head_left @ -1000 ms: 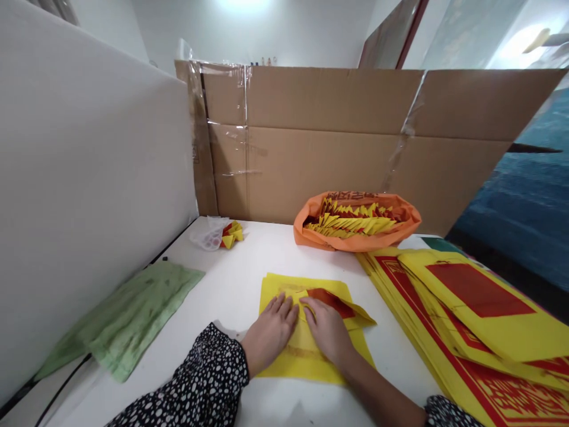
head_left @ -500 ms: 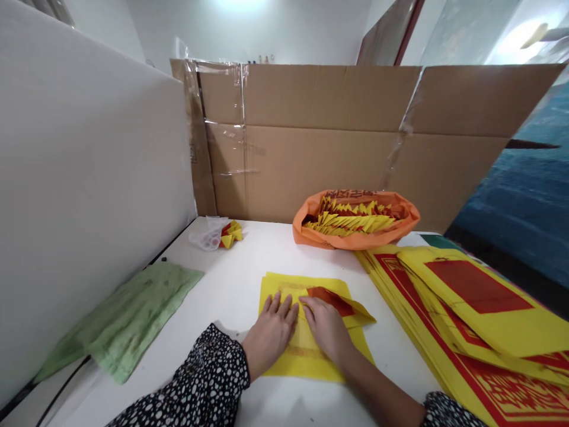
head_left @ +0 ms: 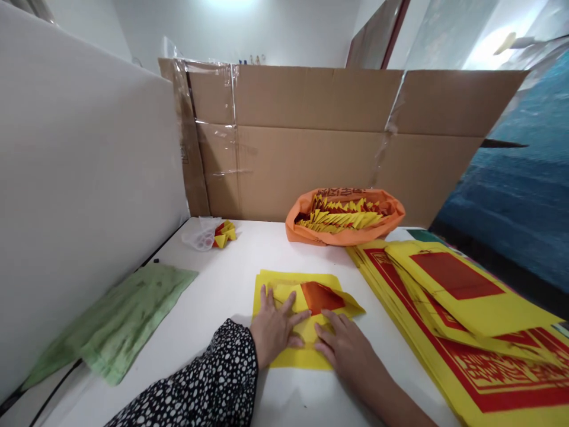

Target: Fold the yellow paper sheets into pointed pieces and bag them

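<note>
Yellow paper sheets lie on the white table in front of me. On top is a partly folded yellow sheet with an orange-red patch, its pointed flap sticking out to the right. My left hand rests flat on the folded sheet with its fingers spread. Just right of it, my right hand touches the paper's lower right part, fingers apart and slightly bent. Neither hand grips anything.
An orange bag full of folded yellow and red pieces stands at the back. Large yellow-red sheets are stacked right. A green cloth lies left, a clear plastic bag behind it. Cardboard closes the back.
My left hand's fingers have spread wider. My right hand has moved down from the fold, its fingers now apart, and more of the orange-red patch shows. The view has shifted slightly.
</note>
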Available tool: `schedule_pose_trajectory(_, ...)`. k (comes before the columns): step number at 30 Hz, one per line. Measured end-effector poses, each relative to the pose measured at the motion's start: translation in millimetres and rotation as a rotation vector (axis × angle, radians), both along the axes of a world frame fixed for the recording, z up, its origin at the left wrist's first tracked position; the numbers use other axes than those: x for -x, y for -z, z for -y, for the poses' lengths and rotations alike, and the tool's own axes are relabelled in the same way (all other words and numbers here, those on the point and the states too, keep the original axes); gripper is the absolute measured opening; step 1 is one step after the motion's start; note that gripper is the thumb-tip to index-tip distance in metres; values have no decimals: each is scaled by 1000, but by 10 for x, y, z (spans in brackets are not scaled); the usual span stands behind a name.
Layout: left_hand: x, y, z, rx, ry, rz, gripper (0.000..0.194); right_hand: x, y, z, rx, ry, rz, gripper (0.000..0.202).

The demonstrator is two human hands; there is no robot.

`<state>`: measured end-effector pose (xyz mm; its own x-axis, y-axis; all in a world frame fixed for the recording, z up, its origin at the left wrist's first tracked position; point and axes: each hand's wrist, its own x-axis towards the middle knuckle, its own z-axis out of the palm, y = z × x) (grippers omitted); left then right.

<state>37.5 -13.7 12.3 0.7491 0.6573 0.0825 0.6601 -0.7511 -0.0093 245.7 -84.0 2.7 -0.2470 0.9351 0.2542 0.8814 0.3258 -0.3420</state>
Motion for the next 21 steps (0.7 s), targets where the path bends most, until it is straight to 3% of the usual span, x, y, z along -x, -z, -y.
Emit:
schedule_pose_trajectory(2,-91,-9,-41,4,75,46,62,-173,-263,-96,77,71,-171,31)
schedule_pose_trajectory(5,-205,-43,-125,84,213,142,33,-472,-492,-407,-3,384,-465,32)
schedule_pose_trajectory(8,-261,-64,-190,182,169,243,19,-635,-368,-719,148,282,-523,16)
schedule_pose_trajectory(11,-247,-7,-213,238,59,384,11,-601,-81,-874,219,153,-476,24)
schedule_pose_trajectory(14,-208,105,-233,278,-8,541,50,-510,62,-892,233,146,-394,31)
schedule_pose_trajectory(17,-176,130,-282,258,-66,623,79,-433,-57,-808,181,144,-302,8)
schedule_pose_trajectory(19,-147,58,-320,192,-97,660,78,-367,-223,-687,32,102,-259,12)
schedule_pose_trajectory(21,-93,-53,-344,100,-71,673,62,-279,-368,-524,-197,46,-212,14)
